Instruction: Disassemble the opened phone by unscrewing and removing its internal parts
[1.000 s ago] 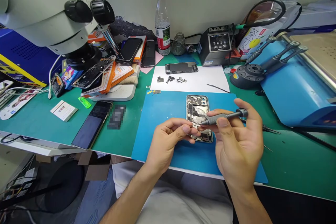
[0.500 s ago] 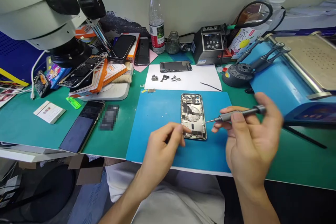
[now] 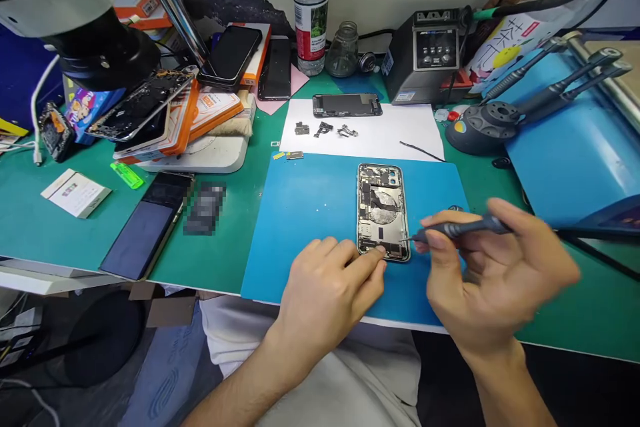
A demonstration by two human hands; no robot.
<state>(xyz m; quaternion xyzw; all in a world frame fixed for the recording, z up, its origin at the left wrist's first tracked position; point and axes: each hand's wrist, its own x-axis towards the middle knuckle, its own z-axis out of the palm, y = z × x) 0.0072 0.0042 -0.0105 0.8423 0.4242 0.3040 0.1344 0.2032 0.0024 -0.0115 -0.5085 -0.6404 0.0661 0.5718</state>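
The opened smartphone body (image 3: 383,210), its slim silver frame baring dark boards and a pale disc, lies on the smooth blue mat (image 3: 305,213) in front of the person. The left hand (image 3: 333,290) reaches its forefinger over the body's lower edge, the other fingers bunched and curled beneath; whether they pinch anything small, I cannot tell. The right hand (image 3: 480,267) pinches a slender dark grey screwdriver (image 3: 460,229) between thumb and fingers, its thin tip pointing at the lower right of the interior. The driver is held nearly flat, so a slip could skate the tip across the boards or into the left forefinger. The body seems steadied only at that lower edge, so a sideways push might turn it on the mat. Hard to make out: whether the tip touches metal or hangs just above it — and whether it carries a screw. The left hand hides part of the bottom edge, the dark rectangular item (image 3: 205,208) left of the mat is pixelated, and the white-and-black microscope (image 3: 85,20) is cut off at upper left.
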